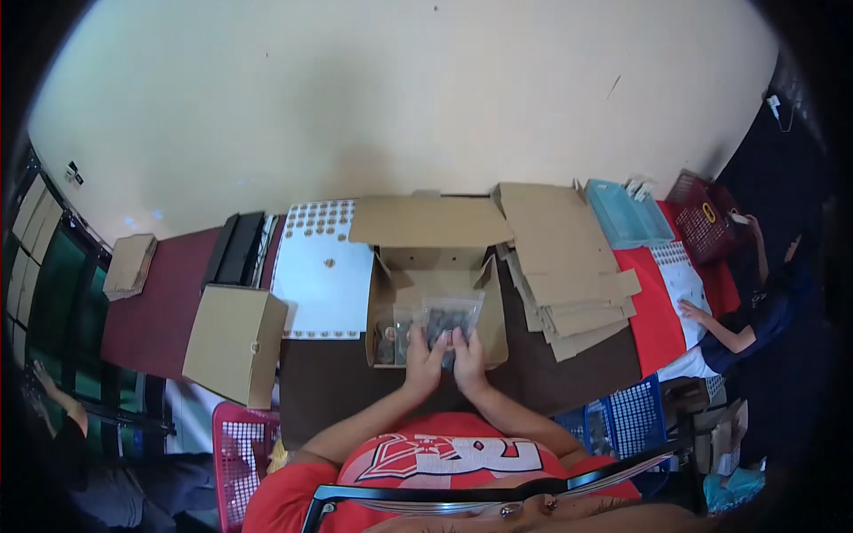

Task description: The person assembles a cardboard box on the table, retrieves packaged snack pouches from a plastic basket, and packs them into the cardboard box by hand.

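Both of my hands are over an open cardboard box point(497, 311) in the middle of the table. Between them they hold a clear plastic bag point(455, 311) with small dark pieces inside. My left hand point(425, 362) grips the bag's lower left side, its thumb pressed to the front. At the lower right side, my right hand point(470, 362) pinches the same bag. More clear bags point(387, 345) with dark contents lie in the left part of the box, partly hidden by my left hand. The box's lid flap point(431, 220) is folded back.
Left stand a closed cardboard box point(227, 342), a white sheet with round stickers point(322, 275) and a black case point(234, 249). Flattened cardboard point(560, 249) is piled right, near a blue tray point(626, 218). Another person's hand point(693, 311) rests on a sheet. Baskets point(635, 413) sit below.
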